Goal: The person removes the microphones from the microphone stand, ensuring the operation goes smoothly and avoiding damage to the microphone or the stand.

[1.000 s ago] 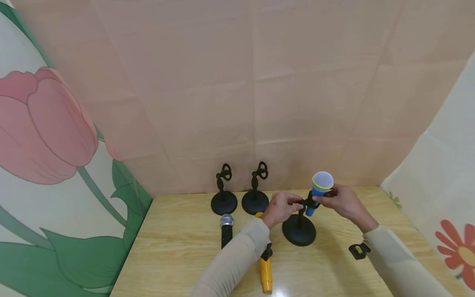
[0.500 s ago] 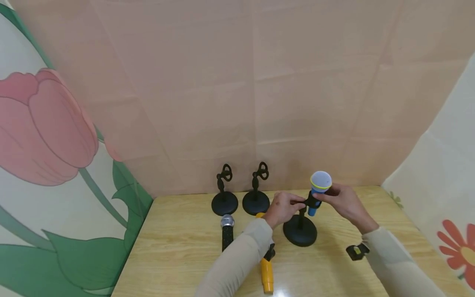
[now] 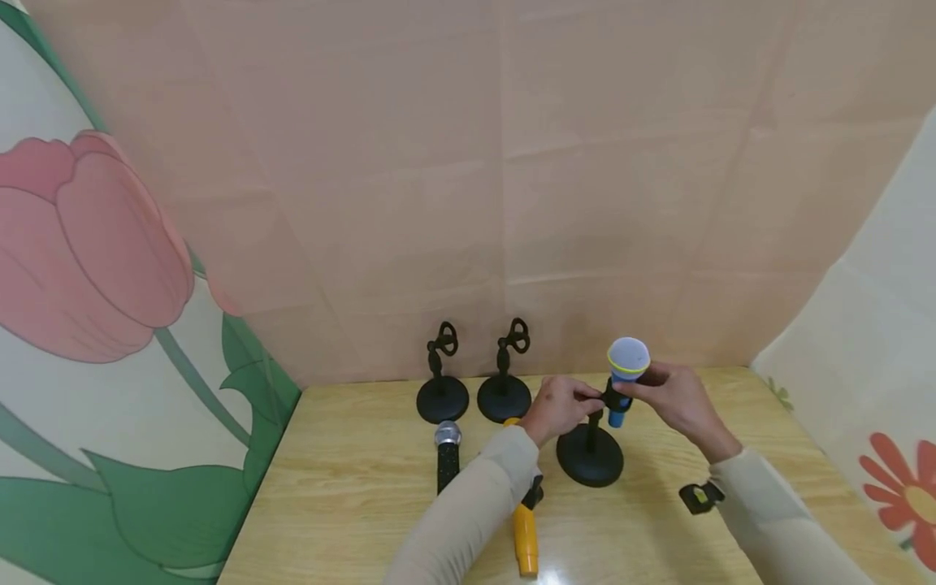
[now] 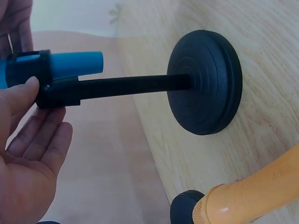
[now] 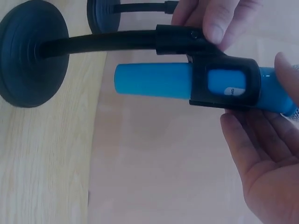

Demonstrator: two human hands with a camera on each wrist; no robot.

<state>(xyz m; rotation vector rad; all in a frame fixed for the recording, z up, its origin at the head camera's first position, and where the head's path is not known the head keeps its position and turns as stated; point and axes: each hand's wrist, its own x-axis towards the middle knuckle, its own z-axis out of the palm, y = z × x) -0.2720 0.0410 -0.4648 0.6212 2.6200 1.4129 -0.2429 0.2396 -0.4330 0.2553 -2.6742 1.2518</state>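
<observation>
My right hand point(image 3: 676, 404) holds a blue microphone point(image 5: 149, 80) near its head, thumb on one side and fingers on the other. A yellow ring runs below its pale head in the head view. The microphone's body passes through the black clip point(image 5: 201, 83) of a desk stand, its narrow end sticking out beyond the clip. My left hand point(image 3: 553, 410) pinches the joint under that clip between thumb and fingers. The stand's round black base point(image 4: 204, 82) stands on the wooden table, to the right of the other stands.
Two similar black microphone stands point(image 3: 442, 400) point(image 3: 504, 398) stand by the back wall. A black microphone point(image 3: 448, 459) with a silver head and a yellow microphone point(image 3: 525, 540) lie on the table point(image 3: 351, 487), partly behind my left sleeve. A pinkish sheet point(image 3: 409, 203) covers the wall.
The blue microphone's head has swung slightly left, and its body stands more upright in the clip. My right hand has shifted slightly left with it; the left hand keeps its grip.
</observation>
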